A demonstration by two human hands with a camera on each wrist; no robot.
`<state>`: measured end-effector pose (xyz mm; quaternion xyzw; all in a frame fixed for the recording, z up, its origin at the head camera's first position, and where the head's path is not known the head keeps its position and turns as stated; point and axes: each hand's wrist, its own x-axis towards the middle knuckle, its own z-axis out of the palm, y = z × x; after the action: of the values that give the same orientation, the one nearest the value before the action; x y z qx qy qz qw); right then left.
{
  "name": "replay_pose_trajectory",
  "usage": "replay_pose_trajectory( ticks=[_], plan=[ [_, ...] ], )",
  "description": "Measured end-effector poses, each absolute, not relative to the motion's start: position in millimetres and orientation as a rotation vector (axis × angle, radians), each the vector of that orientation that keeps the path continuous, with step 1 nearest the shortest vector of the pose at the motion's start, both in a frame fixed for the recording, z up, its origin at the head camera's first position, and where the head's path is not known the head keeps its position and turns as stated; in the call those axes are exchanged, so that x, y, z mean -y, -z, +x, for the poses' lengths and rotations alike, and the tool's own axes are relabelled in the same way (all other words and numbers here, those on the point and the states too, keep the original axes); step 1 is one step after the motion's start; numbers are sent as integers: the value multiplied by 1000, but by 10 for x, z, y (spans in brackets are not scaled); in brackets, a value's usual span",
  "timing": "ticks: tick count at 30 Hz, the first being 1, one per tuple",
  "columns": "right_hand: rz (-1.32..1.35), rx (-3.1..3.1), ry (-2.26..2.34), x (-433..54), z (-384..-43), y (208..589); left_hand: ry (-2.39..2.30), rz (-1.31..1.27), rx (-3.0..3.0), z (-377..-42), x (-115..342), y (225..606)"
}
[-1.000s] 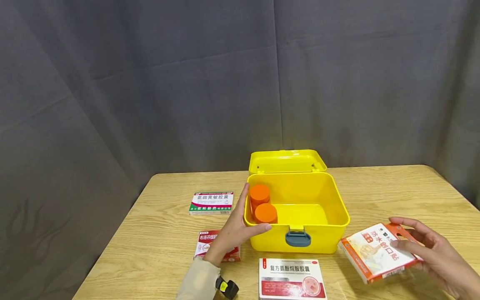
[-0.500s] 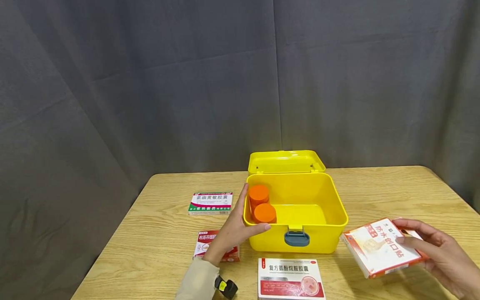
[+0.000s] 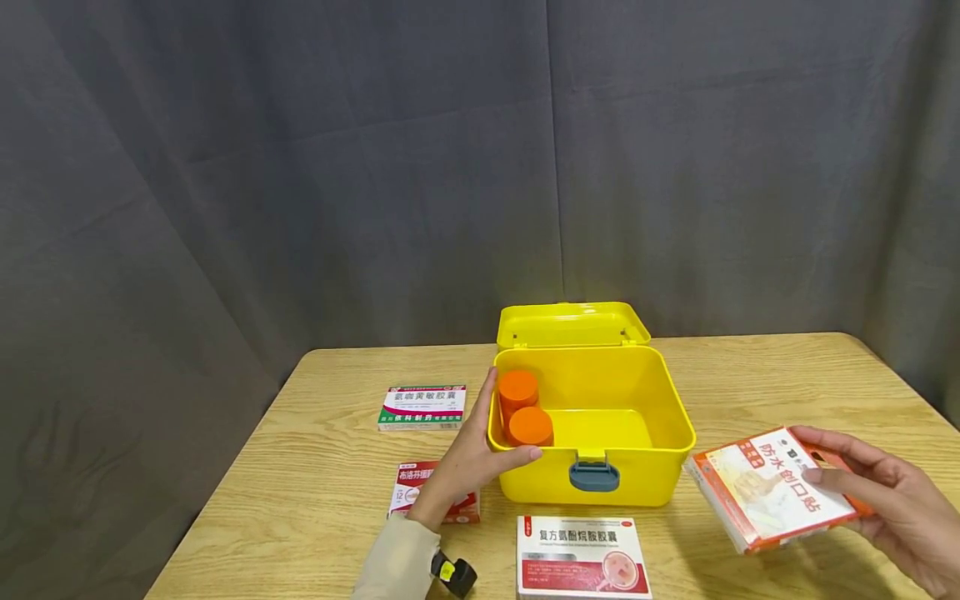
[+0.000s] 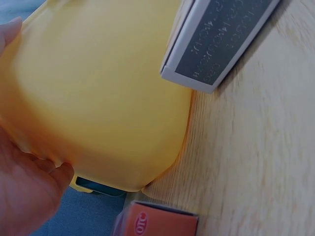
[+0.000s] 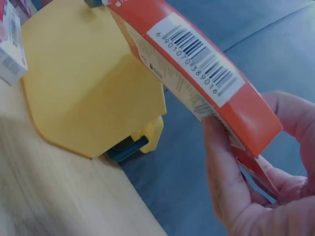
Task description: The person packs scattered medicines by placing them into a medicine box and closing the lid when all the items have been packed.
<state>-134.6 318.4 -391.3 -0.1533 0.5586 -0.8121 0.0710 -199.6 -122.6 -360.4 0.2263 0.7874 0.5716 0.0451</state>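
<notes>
Bandage box [image 3: 772, 487], pinched in my right grip [image 3: 900, 510], has risen slightly, yet remains outside, right of the yellow case [image 3: 645, 482].

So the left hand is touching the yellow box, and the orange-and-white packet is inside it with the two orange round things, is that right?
Not quite: the orange-and-white packet isn't inside. The head view shows the right hand holding it outside the yellow box. The rest is right.
</notes>
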Motion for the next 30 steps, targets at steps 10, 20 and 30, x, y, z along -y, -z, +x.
replay_pose_trajectory(
  ticks=[10, 20, 30],
  plan=[
    [-405, -1627, 2531, -3171, -1367, 3799, -1745, 717, -2423, -2101, 1237, 3779],
    [-348, -1743, 2534, -3121, -1353, 3683, -1776, 737, -2446, -2215, 1261, 3975],
    [-326, -1702, 2564, -3026, -1409, 3550, -1762, 746, -2452, -2227, 1257, 3976]
  ],
)
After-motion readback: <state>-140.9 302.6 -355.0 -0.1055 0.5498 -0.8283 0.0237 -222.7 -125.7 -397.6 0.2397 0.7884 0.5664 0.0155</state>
